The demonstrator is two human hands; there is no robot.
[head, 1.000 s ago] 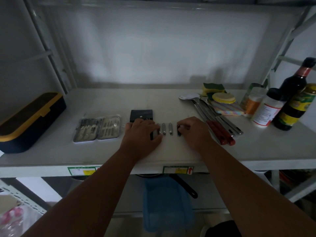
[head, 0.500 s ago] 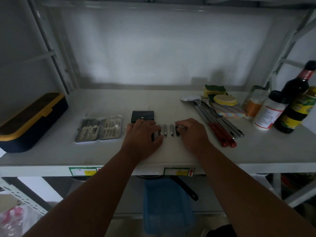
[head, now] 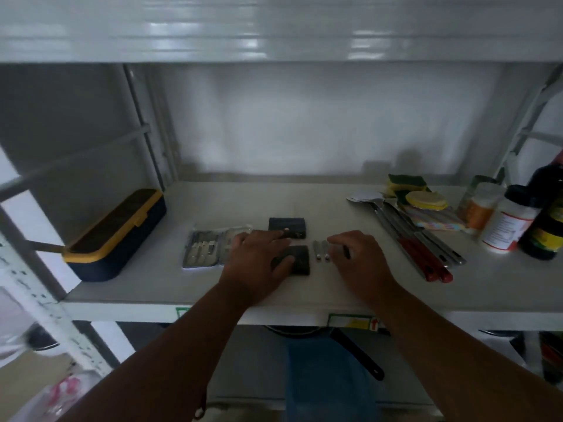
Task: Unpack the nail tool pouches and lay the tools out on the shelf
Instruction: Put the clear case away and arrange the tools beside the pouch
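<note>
On the white shelf [head: 304,208], my left hand [head: 259,263] lies over the left end of a dark nail tool pouch [head: 300,260], thumb pressed on its top. A second dark pouch [head: 288,228] sits just behind it, touched by my fingertips. To the left, an open silver manicure case [head: 207,249] shows several tools in its slots. Two small metal tools [head: 322,252] lie side by side right of the near pouch. My right hand [head: 356,260] is curled beside them, with a thin dark tool [head: 346,252] at its fingertips.
A navy and yellow box [head: 115,236] stands at the left end. Red-handled utensils [head: 414,242], sponges [head: 408,187], jars [head: 505,226] and a dark bottle [head: 545,220] crowd the right. An upper shelf [head: 274,28] hangs overhead. Below, a blue cloth [head: 329,376] and a pan handle show.
My head has tilted up, so the shelf sits lower in view. My left hand slid left, uncovering the near dark pouch. My right hand stayed by the small tools.
</note>
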